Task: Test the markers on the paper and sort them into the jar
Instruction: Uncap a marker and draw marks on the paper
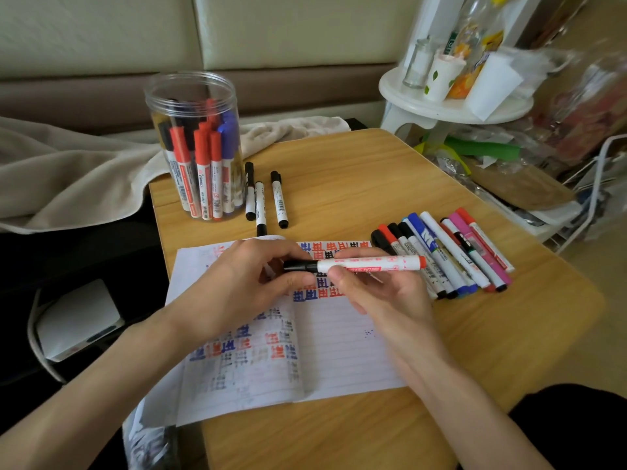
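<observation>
As left hand [237, 283] and right hand [383, 293] grip one marker [368, 264], the jar [191, 93] tops a wooden table [373, 171].

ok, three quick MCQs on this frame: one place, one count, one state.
1. Where is the jar? A on the paper; B the table's far-left corner; C on a white stand.
2. How many black-capped markers lie beside the jar? A one; B five; C three.
3. The held marker is? A in both hands; B in one hand; C lying on the paper.
B: it stands at that corner. C: three lie just right of it. A: left hand pinches the black cap, right hand grips the barrel.
</observation>
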Available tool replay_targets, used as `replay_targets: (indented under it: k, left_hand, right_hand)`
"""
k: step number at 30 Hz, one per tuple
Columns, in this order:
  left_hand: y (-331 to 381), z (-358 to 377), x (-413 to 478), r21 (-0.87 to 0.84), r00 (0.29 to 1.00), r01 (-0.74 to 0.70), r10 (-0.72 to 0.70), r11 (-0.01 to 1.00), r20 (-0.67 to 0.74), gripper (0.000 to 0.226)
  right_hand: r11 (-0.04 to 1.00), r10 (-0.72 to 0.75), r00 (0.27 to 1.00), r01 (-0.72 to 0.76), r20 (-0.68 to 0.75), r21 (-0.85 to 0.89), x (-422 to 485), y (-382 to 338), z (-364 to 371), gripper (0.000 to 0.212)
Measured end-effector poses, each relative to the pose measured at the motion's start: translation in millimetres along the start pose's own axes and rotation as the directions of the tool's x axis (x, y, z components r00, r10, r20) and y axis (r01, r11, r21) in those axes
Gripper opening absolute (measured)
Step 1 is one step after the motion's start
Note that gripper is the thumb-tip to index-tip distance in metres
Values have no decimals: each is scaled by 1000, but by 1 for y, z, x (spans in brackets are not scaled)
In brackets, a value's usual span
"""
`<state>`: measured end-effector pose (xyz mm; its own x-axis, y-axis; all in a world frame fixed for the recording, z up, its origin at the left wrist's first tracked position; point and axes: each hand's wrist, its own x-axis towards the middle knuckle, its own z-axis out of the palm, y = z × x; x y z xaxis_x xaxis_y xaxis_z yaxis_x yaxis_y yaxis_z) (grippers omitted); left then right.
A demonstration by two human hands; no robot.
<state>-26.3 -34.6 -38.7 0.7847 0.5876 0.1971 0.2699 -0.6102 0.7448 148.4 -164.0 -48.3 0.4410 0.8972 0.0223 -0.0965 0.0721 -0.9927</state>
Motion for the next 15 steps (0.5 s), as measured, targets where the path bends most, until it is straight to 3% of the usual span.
replay_targets:
  k: [4, 10, 13, 15]
  left_hand:
    - [0, 1, 1, 5, 1000, 12, -12, 1000, -10, 38]
    - [2, 4, 3, -21, 1000, 5, -5, 1000, -12, 33]
    - [3, 2, 7, -37, 999, -16, 15, 999, -35, 31]
    - [4, 2, 7, -5, 998, -43, 43, 999, -54, 32]
  right_hand:
    - [990, 110, 994, -110, 7, 87, 7, -5, -11, 30]
    - [992, 91, 995, -95, 45, 88, 6, -9, -22, 30]
    - [995, 100, 993, -100, 59, 2, 6, -18, -34, 29]
    - [987, 70, 993, -55, 99, -150, 9, -22, -44, 29]
